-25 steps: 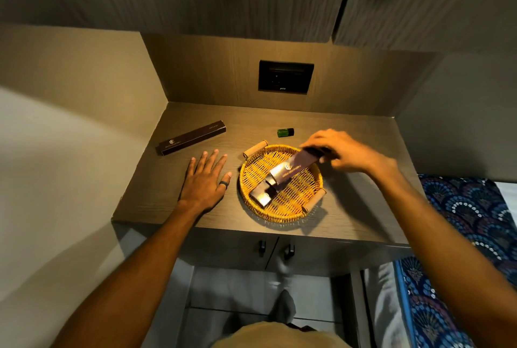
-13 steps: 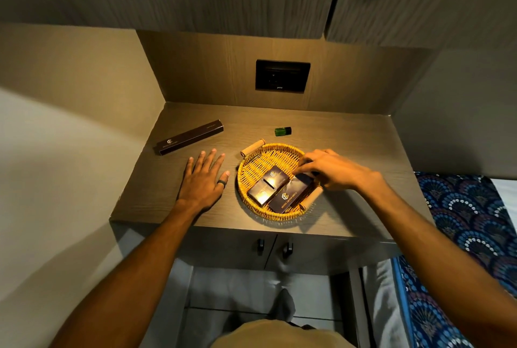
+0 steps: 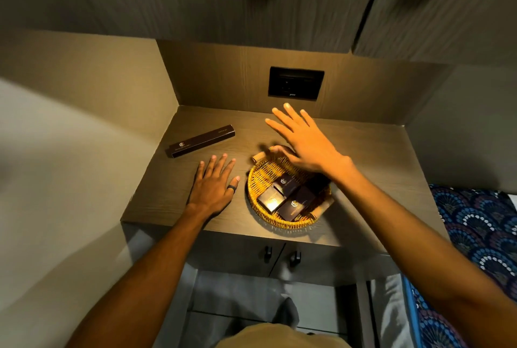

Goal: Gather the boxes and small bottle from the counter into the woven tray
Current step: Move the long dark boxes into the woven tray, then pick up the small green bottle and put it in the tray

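The round woven tray (image 3: 258, 177) sits near the counter's front edge and holds dark boxes: a long flat one (image 3: 296, 206) and two small ones (image 3: 286, 184) (image 3: 270, 200). A long slim dark box (image 3: 202, 140) lies on the counter at the back left. My right hand (image 3: 303, 139) hovers above the tray's far rim, fingers spread and empty. It hides the spot where the small green bottle stood. My left hand (image 3: 214, 185), a dark ring on one finger, lies flat on the counter just left of the tray.
The wooden counter (image 3: 372, 168) sits in a niche with walls at left and back, and a black socket plate (image 3: 296, 82) on the back wall. Cabinets hang overhead. Two dark cabinet knobs (image 3: 281, 254) are below the front edge. A patterned blue fabric (image 3: 481, 224) lies at right.
My right hand let go of the long flat box, which now lies in the tray, and rose toward the back of the counter with open fingers. The left hand stayed flat.
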### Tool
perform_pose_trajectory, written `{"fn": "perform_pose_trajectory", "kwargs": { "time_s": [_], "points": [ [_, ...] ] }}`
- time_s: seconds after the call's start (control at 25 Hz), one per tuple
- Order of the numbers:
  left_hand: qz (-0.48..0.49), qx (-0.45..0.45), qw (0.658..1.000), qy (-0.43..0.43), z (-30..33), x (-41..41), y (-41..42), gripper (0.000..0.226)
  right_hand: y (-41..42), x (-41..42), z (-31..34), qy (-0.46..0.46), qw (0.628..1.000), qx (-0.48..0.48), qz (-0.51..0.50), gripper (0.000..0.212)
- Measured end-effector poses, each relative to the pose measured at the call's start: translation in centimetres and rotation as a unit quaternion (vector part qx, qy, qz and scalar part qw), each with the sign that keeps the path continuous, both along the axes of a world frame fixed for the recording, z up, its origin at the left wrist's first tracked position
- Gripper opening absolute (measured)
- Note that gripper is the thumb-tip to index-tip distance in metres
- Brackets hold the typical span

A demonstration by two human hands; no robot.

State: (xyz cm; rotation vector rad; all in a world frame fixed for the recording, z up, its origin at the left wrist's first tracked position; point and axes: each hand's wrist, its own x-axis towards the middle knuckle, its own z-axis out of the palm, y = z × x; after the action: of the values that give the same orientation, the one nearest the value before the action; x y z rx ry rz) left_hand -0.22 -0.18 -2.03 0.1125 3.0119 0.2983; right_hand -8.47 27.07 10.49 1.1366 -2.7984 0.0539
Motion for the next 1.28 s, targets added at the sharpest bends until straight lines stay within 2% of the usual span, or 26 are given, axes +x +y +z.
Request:
{"fn": "perform_pose_trajectory", "kwargs": {
  "time_s": [0.08,0.32,0.44,0.6,0.8,1.04,1.16,1.28],
  "points": [
    [0.0,-0.004,1.0,-0.004,0.1,0.1,-0.1,0.063,-4.7,-1.8,-0.5,-0.012,0.999,0.031,0.01,0.072],
    [0.006,-0.024,1.0,0.01,0.1,0.0,-0.1,0.067,-16.3,-5.4,-2.0,-0.132,0.987,0.093,0.011,0.074],
    [0.003,-0.03,0.999,0.018,-0.1,-0.2,-0.6,0.069,-19.1,-6.0,-3.0,-0.172,0.978,0.12,-0.004,0.072],
    [0.0,-0.032,0.999,0.02,-0.3,-0.4,-0.7,0.069,-19.8,-6.6,-3.5,-0.158,0.982,0.099,-0.006,0.061],
    [-0.003,-0.017,1.0,0.024,-0.4,-0.4,-1.0,0.066,-16.1,-8.1,0.1,-0.085,0.995,0.047,0.011,0.055],
    [-0.007,-0.014,0.999,0.037,-0.6,-0.1,-0.9,0.067,-3.2,-6.8,2.6,-0.09,0.994,-0.052,0.03,0.059],
    [-0.016,-0.02,0.999,0.028,-0.7,-0.2,-0.9,0.068,2.7,-5.0,1.8,-0.117,0.993,-0.022,0.002,0.063],
    [-0.001,-0.005,1.0,0.022,-0.7,-0.2,-0.8,0.065,5.2,-3.5,0.2,-0.144,0.99,0.004,-0.009,0.058]
  ]
}}
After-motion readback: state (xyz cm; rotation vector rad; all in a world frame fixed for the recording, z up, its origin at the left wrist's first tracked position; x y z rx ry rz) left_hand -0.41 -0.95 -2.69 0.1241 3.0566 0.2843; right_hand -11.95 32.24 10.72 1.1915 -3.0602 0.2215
